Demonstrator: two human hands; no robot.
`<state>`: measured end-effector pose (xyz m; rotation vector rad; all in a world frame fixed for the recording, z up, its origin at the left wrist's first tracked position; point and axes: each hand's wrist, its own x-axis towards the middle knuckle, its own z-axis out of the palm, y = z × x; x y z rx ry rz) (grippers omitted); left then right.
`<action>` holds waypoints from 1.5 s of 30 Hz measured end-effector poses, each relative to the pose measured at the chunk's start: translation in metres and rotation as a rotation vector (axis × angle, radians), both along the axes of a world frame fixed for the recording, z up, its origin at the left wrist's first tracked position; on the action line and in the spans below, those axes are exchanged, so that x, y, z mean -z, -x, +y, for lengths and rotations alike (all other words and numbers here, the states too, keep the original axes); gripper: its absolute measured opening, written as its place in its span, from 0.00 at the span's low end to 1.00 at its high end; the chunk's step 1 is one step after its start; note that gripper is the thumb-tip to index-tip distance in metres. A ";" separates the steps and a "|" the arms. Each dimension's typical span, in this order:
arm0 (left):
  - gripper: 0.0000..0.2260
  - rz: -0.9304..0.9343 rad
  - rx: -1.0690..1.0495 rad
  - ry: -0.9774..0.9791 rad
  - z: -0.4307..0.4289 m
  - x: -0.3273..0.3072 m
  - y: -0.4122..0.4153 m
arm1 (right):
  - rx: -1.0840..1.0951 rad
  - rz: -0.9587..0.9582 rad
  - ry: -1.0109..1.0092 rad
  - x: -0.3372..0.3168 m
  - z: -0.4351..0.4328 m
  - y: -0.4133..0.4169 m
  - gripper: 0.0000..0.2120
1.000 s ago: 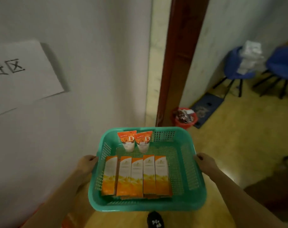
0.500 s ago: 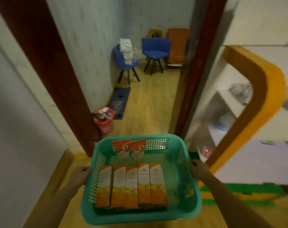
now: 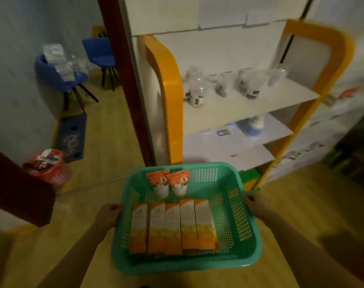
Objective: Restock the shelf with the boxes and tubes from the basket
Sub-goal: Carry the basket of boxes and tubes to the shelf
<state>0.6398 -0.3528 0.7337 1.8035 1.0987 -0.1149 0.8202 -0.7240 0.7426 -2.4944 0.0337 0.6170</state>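
Note:
I carry a green plastic basket (image 3: 247,246) in front of me. My left hand (image 3: 107,213) grips its left rim and my right hand (image 3: 258,204) grips its right rim. Inside lie several orange-and-white boxes (image 3: 172,227) side by side, and two orange-and-white tubes (image 3: 168,182) lean against the far wall. Just beyond the basket stands a white shelf unit with orange side frames (image 3: 172,96). Its top shelf (image 3: 249,102) holds several clear packets; lower shelves hold blue-and-white items.
A dark brown door frame (image 3: 125,80) stands left of the shelf unit. Through the doorway are two blue chairs (image 3: 58,77), a dark mat (image 3: 72,138) and a red waste bin (image 3: 46,165) on the wooden floor. More stocked shelving (image 3: 332,125) is at the right.
My view has swung right, from the wall and doorway to the shelf unit, which now stands in front of the basket. Both hands keep their grip on the rims.

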 end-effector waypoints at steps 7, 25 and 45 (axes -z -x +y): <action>0.12 -0.010 0.250 0.032 -0.104 0.013 -0.081 | 0.235 0.049 0.018 -0.003 -0.132 -0.006 0.18; 0.09 -0.023 0.496 0.121 -0.301 0.046 -0.323 | 0.641 0.073 -0.029 0.001 -0.353 -0.093 0.17; 0.09 -0.032 0.331 0.166 -0.568 0.018 -0.474 | 0.464 0.122 0.048 -0.002 -0.588 -0.297 0.19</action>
